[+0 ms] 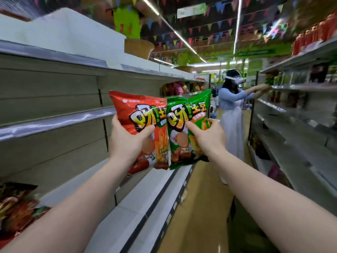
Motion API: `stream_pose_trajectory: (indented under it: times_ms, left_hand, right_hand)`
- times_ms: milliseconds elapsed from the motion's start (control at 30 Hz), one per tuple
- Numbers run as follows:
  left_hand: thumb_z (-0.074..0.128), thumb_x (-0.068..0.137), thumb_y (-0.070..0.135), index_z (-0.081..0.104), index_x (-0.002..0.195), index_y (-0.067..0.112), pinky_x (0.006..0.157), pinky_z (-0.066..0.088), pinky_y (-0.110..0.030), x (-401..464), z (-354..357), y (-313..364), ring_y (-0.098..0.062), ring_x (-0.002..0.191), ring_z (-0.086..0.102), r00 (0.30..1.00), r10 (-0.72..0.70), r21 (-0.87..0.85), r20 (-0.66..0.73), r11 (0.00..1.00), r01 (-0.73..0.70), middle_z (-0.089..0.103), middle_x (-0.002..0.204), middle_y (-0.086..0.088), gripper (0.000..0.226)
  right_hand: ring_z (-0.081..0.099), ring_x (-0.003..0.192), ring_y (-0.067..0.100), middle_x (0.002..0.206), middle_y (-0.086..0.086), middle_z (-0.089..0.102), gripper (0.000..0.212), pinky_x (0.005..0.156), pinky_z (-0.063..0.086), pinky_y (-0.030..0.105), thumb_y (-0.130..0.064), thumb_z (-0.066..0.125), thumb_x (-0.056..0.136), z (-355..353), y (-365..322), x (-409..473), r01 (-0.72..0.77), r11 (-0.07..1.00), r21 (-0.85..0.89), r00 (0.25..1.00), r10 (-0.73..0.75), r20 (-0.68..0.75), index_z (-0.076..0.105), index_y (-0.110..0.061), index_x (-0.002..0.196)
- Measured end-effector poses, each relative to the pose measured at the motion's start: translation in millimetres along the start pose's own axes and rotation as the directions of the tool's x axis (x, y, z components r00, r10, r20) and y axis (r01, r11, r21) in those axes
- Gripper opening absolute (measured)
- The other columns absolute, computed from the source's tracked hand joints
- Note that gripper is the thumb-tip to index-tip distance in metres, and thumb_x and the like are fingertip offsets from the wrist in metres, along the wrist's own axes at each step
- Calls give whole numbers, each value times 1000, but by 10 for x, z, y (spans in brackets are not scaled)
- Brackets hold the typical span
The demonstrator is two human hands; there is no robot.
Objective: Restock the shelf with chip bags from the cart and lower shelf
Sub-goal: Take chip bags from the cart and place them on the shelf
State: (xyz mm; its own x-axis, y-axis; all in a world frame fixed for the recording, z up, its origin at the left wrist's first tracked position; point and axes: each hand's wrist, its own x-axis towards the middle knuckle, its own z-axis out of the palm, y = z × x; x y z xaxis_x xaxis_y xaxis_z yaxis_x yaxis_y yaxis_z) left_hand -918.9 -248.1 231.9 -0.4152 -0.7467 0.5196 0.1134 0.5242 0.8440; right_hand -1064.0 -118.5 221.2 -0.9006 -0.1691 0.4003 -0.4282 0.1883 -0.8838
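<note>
My left hand (125, 139) grips a red chip bag (140, 114) by its left side, thumb across the front. My right hand (209, 137) grips a green chip bag (189, 108) by its right side, thumb on the front. Both bags are upright and side by side in the air, the green one's left edge touching the red one. They hang in front of the left shelving unit, near the bare middle shelf (54, 123). More chip bags (16, 207) lie on the lower shelf at the bottom left.
Further down the left unit, several chip bags (175, 88) stand on a shelf. A person in a white skirt (231, 114) reaches into the right shelving (291, 110) ahead. The aisle floor (200, 207) runs between the two units. A dark object (240, 225), perhaps a cart, sits below my right arm.
</note>
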Motion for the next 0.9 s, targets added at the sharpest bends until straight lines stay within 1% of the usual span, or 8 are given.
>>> stream_pose_trajectory:
  times_ms: [167,300,367,467,600,733,800,900]
  left_hand:
    - [78,75,34,33,140,18,95,36,-30,432,723,-263,-20,119,51,1000,0,11,-16,1000,0,54,131,1,81]
    - [79,74,33,34,139,18,101,40,-38,864,1352,-427,-21,119,53,999,12,1,-42,1000,-12,54,131,-1,81]
    - [79,73,34,34,138,20,101,42,-41,1110,1630,-478,-21,117,54,999,5,7,-49,1000,-5,55,128,0,81]
    - [79,73,35,35,135,21,100,43,-40,1471,1973,-559,-20,113,55,997,3,21,-72,1000,-2,55,122,3,78]
    - [79,73,33,39,134,20,89,37,-26,1877,2332,-721,-14,103,51,993,-2,49,-121,999,8,52,110,8,75]
    - [79,73,36,39,134,19,91,37,-29,2338,2668,-962,-19,112,53,991,-5,69,-131,998,15,55,117,5,75]
    - [79,72,35,40,133,18,91,38,-28,2582,2848,-1104,-20,113,53,992,7,63,-126,998,1,54,114,6,74]
    - [80,71,35,39,135,20,94,40,-31,2997,3125,-1343,-19,113,54,993,22,38,-112,999,-18,56,121,4,78]
  right_hand:
    - [55,107,23,120,5,56,73,89,44,35,-59,69,71,132,408,819,18,1000,-24,1000,-18,1,46,-17,126]
    - [54,107,24,121,6,55,76,93,46,42,-61,69,70,281,688,1584,37,999,7,999,-37,31,44,-17,126]
    - [54,107,23,120,6,55,75,92,47,42,-61,68,70,346,784,1950,25,1000,14,998,-26,51,44,-17,126]
    - [55,105,24,120,6,56,73,90,47,41,-61,68,71,464,898,2470,29,999,18,998,-30,62,45,-17,124]
    - [54,107,26,118,7,57,67,86,43,35,-59,68,72,678,1016,3013,31,999,20,995,-33,98,47,-18,121]
    - [54,105,24,115,5,58,65,86,46,37,-58,68,73,951,1186,3517,35,999,21,993,-37,109,47,-17,119]
    - [55,104,24,114,5,58,66,87,47,38,-58,68,73,1105,1292,3774,37,999,18,994,-39,100,47,-17,120]
    - [54,100,22,113,4,58,67,83,45,35,-59,68,73,1363,1442,4206,48,999,6,996,-48,80,47,-18,121]
